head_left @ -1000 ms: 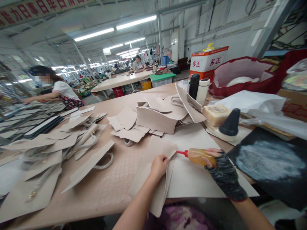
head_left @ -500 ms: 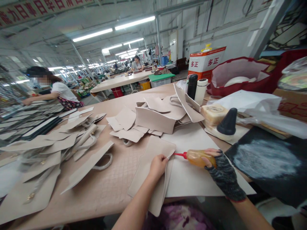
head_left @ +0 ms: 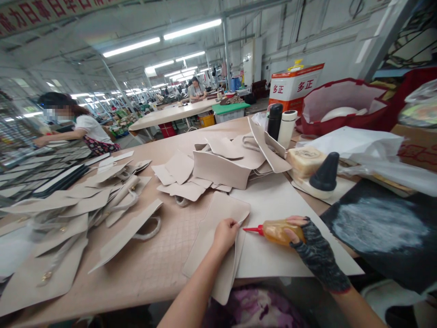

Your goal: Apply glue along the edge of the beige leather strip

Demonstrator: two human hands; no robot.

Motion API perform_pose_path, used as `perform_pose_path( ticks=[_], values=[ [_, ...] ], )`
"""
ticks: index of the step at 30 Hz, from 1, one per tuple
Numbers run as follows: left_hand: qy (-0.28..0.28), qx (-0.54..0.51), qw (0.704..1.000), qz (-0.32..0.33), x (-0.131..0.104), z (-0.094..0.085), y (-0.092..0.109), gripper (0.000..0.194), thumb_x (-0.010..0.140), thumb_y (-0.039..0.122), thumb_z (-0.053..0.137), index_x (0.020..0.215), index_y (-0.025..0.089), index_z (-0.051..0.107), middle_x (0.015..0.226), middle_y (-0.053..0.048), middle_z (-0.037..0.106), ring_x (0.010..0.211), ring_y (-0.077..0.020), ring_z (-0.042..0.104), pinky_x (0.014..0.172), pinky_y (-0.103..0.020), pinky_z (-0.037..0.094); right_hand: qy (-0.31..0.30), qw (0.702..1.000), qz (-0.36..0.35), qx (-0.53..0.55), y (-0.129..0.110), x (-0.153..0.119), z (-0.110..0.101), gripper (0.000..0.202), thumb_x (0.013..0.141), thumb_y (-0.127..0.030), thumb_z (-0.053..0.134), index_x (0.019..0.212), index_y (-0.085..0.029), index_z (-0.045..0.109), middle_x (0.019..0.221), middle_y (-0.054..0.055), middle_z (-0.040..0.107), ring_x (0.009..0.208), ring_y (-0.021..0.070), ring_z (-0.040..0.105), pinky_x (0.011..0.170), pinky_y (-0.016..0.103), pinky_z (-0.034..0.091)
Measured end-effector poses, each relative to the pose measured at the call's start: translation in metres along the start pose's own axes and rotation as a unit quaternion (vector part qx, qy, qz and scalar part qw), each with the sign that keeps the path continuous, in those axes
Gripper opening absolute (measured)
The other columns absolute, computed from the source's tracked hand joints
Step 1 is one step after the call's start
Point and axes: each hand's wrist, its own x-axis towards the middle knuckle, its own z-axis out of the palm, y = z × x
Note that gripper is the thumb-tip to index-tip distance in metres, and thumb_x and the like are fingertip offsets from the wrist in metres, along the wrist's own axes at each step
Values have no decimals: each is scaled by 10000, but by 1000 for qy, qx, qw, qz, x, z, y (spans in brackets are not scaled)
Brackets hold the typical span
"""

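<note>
My left hand (head_left: 224, 234) pinches the right edge of a beige leather panel (head_left: 214, 246) that hangs partly over the table's near edge. My right hand (head_left: 312, 248), in a dark fingerless glove, grips an amber glue bottle (head_left: 280, 231) lying nearly level. Its red nozzle (head_left: 251, 229) points left, close to the panel edge beside my left fingers. Under the bottle lies a large pale sheet (head_left: 276, 228) on the table (head_left: 150, 269).
Heaps of beige cut panels (head_left: 218, 166) and handle pieces (head_left: 85, 209) cover the table. A black cone (head_left: 326, 172), a black bottle (head_left: 275, 120) and white cup (head_left: 287, 127) stand at right, beside a dark slab (head_left: 378, 228). Another person (head_left: 73, 125) works at far left.
The glue bottle and my right hand have slid left and a little lower, bringing the nozzle closer to the panel edge. My left hand keeps its pinch.
</note>
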Motion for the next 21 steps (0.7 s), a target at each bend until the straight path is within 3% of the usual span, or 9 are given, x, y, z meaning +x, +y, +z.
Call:
perform_pose_path(
  ticks=[9, 21],
  values=[
    [1, -1, 1000, 3, 0, 1, 0, 215, 821, 253, 506, 776, 144, 687, 679, -23, 638, 684, -158, 573, 591, -227, 374, -28, 997, 72, 7, -13, -16, -1, 280, 854, -492, 513, 935, -226, 550, 949, 65, 577, 926, 252, 556, 885, 472, 428],
    [-7, 2, 1000, -4, -2, 0, -1, 225, 829, 267, 497, 815, 148, 688, 648, -21, 634, 664, -160, 581, 600, -231, 393, -73, 987, 132, 47, -35, -47, -4, 252, 855, -469, 513, 964, -243, 538, 981, 62, 574, 970, 252, 541, 927, 484, 408]
  ],
)
